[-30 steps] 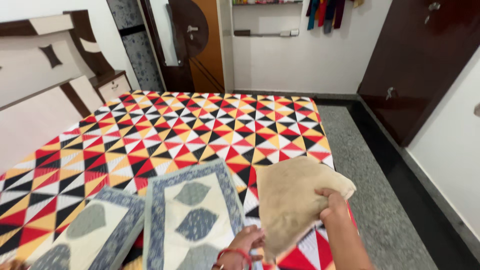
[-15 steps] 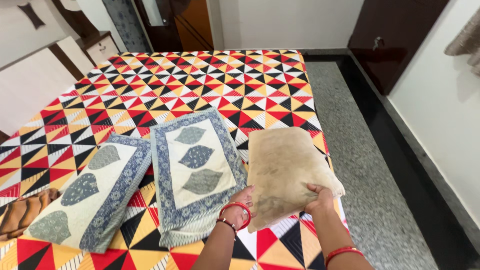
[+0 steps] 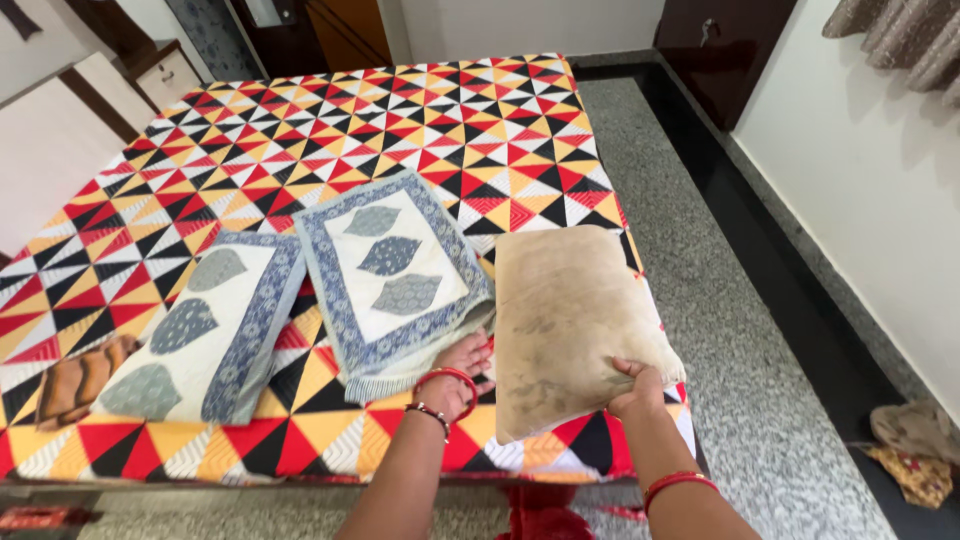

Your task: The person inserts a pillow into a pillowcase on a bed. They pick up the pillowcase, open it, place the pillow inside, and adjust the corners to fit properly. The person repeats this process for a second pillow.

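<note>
Fingers of the right hand clamp the near edge of a bare beige pillow on the quilted bed; the left hand grips the blue-bordered pillow cover beside it.

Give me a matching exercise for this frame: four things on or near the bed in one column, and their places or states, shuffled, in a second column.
Things:
1. bare tan pillow
2. right-hand blue-bordered pillow cover
3. left-hand blue-bordered pillow cover
4. crumpled cloth

Places or states:
A. on the grey floor by the wall
B. gripped at its lower edge by the right hand
C. lying flat, no hand on it
D. lower edge touched by the left hand

Pairs: 1-B, 2-D, 3-C, 4-A
</note>
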